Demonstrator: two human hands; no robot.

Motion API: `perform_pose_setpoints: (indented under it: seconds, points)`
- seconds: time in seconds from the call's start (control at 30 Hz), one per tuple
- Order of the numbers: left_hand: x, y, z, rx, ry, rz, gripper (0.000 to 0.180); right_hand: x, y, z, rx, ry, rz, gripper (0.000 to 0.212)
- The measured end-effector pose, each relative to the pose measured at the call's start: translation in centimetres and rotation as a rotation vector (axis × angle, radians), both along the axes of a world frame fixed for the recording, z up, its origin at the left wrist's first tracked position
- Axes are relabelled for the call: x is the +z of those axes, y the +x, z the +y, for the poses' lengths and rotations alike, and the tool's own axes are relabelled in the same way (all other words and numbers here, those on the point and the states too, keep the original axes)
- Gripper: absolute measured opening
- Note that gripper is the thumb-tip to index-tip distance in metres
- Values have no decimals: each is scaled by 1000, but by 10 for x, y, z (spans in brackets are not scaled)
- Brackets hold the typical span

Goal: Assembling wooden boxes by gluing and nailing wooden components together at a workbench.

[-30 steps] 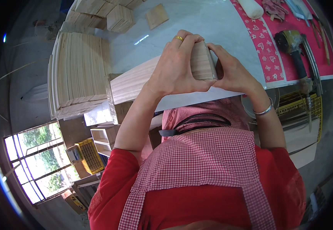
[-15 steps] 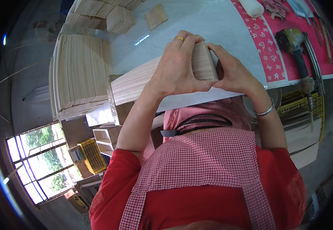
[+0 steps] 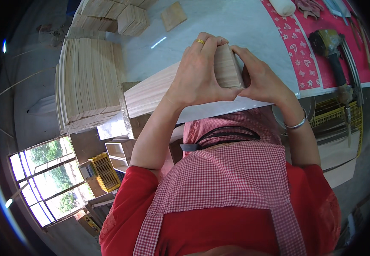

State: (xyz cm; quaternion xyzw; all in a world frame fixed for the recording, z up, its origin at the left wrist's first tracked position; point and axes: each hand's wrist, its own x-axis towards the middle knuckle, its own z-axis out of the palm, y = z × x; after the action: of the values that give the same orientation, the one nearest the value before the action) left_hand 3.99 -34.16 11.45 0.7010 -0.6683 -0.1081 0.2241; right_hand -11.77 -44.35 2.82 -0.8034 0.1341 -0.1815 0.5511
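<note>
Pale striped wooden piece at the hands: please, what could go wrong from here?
The pale striped wooden piece lies near the glossy white tabletop's front edge, so it might slip if the left hand and right hand loosen. Its corner beside the thumbs could scratch the skin. The yellow-and-black handheld tool reaches past the table's edge, so a bump might drag it down.

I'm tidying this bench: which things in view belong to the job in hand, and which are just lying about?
In the job:
wooden piece
left hand and right hand, around its right end

Apparently lying about:
nail-gun-like tool
white roll
crumpled cloth
loose wooden square
stacked boards, possibly related
</note>
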Motion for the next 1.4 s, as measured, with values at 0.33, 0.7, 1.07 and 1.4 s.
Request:
perform_pose_setpoints:
  seconds: [0.33,0.7,1.07,1.4]
  points:
    - [4,0,-2,16,81,-41,85,-7,1,0,-6,-36,-52,104]
    - [5,2,2,28,65,-14,88,-12,-8,-20,103,107,-83,97]
    - [6,3,0,-16,94,1,88,-12,0,-35,248,467,-4,90]
    - [2,2,0,-18,51,-12,88,-9,2,-37,261,474,35,88]
